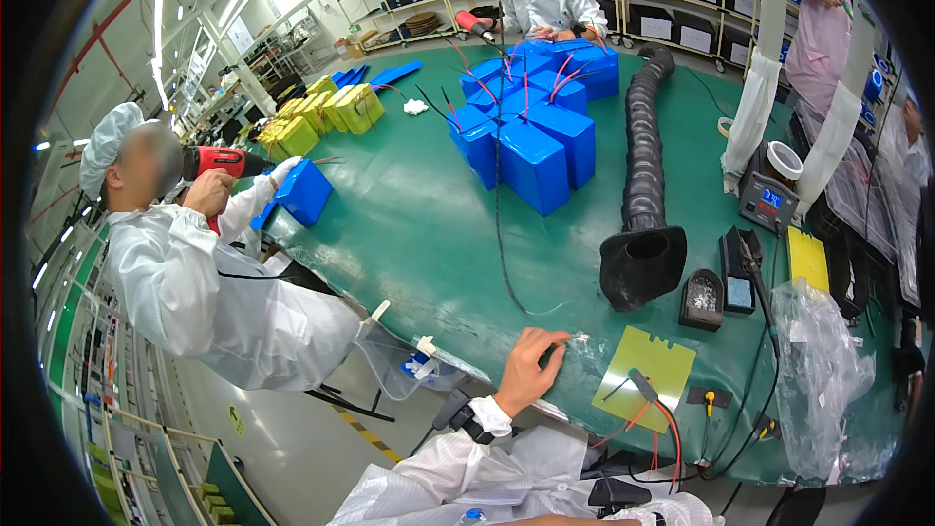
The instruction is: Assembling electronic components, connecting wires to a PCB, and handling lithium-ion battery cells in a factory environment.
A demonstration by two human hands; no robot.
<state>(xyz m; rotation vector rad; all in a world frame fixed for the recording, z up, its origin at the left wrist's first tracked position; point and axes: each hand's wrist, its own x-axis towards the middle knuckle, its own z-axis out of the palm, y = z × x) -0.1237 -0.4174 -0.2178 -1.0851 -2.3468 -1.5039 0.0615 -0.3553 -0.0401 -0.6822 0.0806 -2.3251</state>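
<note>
A green workbench (pixel 409 205) is seen from above through a fisheye lens. The left hand (pixel 531 370) is reached in from the lower edge on a white-sleeved forearm, with a dark band worn at the wrist. The hand is laid near the front edge of the workbench, the fingers curled and the fingertips pinched on a small clear plastic piece (pixel 581 341); what exactly is gripped is too small to tell. Just to the right of that piece a yellow-green mat (pixel 654 375) is laid, with red and black wires (pixel 657 424) trailing over its near edge. The right hand is not shown.

Farther back on the workbench, well beyond the hand, a cluster of blue battery packs (pixel 531 136) is stacked, and a black ribbed extraction hose (pixel 643 185) is laid to its right. A soldering station (pixel 767 200) is set at the far right side of the workbench. At the left edge of the workbench, a co-worker in white is shown holding a red heat gun (pixel 219 161) beside a single blue pack (pixel 304 192), with yellow packs (pixel 331 112) behind.
</note>
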